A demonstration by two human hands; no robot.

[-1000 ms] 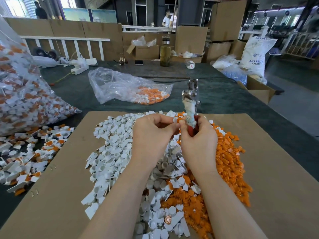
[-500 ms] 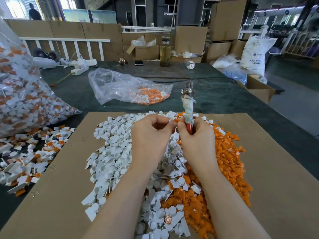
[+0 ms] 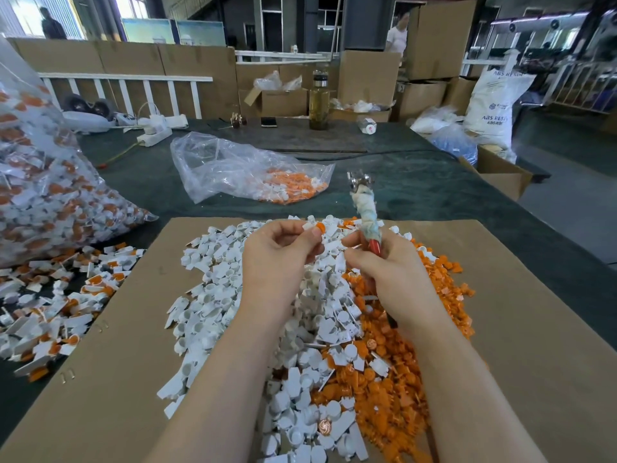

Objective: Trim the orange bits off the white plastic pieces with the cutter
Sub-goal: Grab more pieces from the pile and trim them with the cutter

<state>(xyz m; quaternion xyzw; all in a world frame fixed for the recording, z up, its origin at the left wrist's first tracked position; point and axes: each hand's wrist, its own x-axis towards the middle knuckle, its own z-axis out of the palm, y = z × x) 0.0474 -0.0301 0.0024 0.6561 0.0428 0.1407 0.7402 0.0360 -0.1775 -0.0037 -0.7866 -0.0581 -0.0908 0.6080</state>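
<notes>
My left hand (image 3: 277,259) pinches a small white plastic piece with an orange bit (image 3: 315,227) between thumb and fingers, above the heap. My right hand (image 3: 390,269) grips the cutter (image 3: 365,215), whose cloth-wrapped handle and metal head stick up and away from me; its red grip shows at my fingers. The two hands are a short gap apart. Below them on the cardboard sheet (image 3: 521,329) lies a pile of trimmed white pieces (image 3: 213,295) on the left and a pile of orange bits (image 3: 430,295) on the right.
A large clear bag of untrimmed pieces (image 3: 43,195) stands at the left, with loose untrimmed pieces (image 3: 50,302) spilled below it. A smaller plastic bag with orange bits (image 3: 247,175) lies behind the cardboard. A bottle (image 3: 319,101), boxes and a white sack (image 3: 494,105) stand farther back.
My hands have drawn slightly apart; the left hand now holds up a white piece with an orange bit. The cutter in my right hand has tilted and shifted a little right.
</notes>
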